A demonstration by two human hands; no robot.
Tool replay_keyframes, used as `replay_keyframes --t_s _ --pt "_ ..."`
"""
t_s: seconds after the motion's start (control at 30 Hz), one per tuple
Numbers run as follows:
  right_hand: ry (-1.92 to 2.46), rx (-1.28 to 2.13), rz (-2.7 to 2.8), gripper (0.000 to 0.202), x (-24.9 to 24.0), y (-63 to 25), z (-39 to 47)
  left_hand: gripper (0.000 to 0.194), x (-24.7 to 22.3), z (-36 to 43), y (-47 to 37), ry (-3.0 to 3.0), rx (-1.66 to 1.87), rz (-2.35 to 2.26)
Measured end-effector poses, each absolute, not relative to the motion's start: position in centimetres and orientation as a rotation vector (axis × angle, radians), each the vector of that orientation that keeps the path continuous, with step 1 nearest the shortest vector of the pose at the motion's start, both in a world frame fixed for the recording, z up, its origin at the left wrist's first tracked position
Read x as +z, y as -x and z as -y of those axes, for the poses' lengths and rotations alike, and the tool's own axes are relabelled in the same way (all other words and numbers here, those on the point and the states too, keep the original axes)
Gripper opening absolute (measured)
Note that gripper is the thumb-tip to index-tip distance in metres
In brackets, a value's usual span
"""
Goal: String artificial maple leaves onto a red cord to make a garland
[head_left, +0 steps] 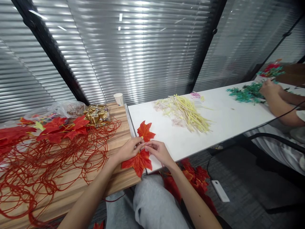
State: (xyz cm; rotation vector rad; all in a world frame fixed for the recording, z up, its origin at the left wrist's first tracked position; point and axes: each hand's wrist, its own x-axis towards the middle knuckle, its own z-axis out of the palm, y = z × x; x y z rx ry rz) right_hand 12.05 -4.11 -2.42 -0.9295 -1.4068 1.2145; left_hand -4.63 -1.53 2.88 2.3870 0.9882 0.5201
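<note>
We see two red maple leaves at the seam between the wooden table (71,187) and the white table (226,121): the upper leaf (145,131) at twelve o'clock of our hands, the lower leaf (138,162) at six, both apparently joined where our fingertips meet. Our left hand (128,149) is curled nearly closed, pinching at that joint; our right hand (158,151) is likewise closed to a pinch, fingers touching the same spot. Whether a red cord runs between the fingers we cannot tell. We judge the main risk to be the lower leaf, which overhangs the table edge, slipping off toward the pile of leaves on the floor (190,181) if either pinch loosens. At nine o'clock the loose red cord (47,165) lies in tangled loops and could snag. Another person's hands (270,89) work with green sprigs (247,93) at two o'clock, well apart.
</note>
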Motion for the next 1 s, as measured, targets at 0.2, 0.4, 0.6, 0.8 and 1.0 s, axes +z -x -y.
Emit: replay_keyframes --t_s 0.2,0.4,0.6,0.8,1.0 --pt "0.936 1.204 1.435 0.014 -2.32 -12.14 4.23 0.025 3.01 1.81 4.26 -2.342 0.526 -1.028" --pt "0.963 1.176 1.462 0.016 -2.56 -12.11 4.25 0.035 3.06 1.81 3.93 -2.282 0.510 -1.058" --pt "0.963 1.141 1.486 0.015 -2.77 -12.14 4.23 0.037 2.97 1.73 3.87 -2.228 0.449 -1.013" --pt "0.976 1.139 1.493 0.015 -2.55 -12.20 4.33 0.034 2.91 1.76 3.89 -2.202 0.432 -0.982" --pt "0.968 1.175 1.473 0.016 -2.59 -12.25 4.44 0.034 2.94 1.69 4.05 -2.122 0.457 -0.945"
